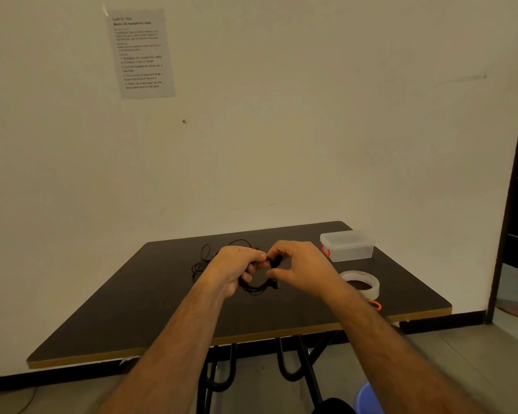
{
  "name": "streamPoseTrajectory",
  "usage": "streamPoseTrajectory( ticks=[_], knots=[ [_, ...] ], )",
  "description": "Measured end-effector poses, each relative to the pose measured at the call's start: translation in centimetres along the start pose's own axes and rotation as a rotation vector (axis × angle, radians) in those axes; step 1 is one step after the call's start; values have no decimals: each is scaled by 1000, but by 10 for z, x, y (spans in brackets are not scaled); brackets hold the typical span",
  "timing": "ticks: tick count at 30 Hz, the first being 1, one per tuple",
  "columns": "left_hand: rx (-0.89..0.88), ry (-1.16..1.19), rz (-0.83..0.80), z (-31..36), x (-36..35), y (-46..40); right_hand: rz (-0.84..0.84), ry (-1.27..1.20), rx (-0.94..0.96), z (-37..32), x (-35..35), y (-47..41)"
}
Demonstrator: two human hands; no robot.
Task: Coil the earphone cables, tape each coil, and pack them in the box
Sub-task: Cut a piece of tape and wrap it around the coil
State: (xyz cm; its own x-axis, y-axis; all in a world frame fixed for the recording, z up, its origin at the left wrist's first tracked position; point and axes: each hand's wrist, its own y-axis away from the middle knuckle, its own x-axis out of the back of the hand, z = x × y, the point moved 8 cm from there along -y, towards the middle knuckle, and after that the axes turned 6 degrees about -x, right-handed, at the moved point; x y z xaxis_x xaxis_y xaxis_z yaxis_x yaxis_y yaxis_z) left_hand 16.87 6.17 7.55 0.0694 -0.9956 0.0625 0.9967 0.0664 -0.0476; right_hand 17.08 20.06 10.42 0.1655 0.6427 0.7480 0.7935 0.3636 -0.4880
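Note:
Both hands hold a black earphone cable coil over the middle of the dark table. My left hand grips the coil's left side. My right hand pinches the top of the coil between thumb and fingers. More loose black earphone cable lies on the table behind my left hand. A roll of clear tape lies flat to the right of my right wrist. A clear plastic box with a lid and a red latch stands at the table's far right corner.
An orange-handled tool, mostly hidden by my right forearm, lies near the tape at the table's right edge. A printed instruction sheet hangs on the wall. A blue stool stands under the table's front right.

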Motion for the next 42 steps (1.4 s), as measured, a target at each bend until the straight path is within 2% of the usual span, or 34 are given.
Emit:
streamPoseTrajectory(
  ticks=[4,7,14,19,21,29,34,42],
  knots=[
    [-17,-35,13,-1,0,-1,40,53,15,-5,3,-1],
    [-60,-73,14,0,0,0,32,-9,2,-4,2,-1],
    [-200,-243,-53,11,-5,7,-5,-472,-204,21,0,-3],
    [-261,-283,-99,12,-9,8,-224,-966,-447,36,-17,3],
    [-280,-294,-105,12,-11,8,-256,-1060,-478,38,-22,4],
    [-291,-134,-56,-5,-14,-2,-98,-889,-429,44,-18,4],
    [-208,-33,-64,-23,-28,-12,-22,-780,-440,58,-18,4],
    [-46,114,-69,-55,-53,-44,-54,-683,-567,103,-25,-2]
  ],
)
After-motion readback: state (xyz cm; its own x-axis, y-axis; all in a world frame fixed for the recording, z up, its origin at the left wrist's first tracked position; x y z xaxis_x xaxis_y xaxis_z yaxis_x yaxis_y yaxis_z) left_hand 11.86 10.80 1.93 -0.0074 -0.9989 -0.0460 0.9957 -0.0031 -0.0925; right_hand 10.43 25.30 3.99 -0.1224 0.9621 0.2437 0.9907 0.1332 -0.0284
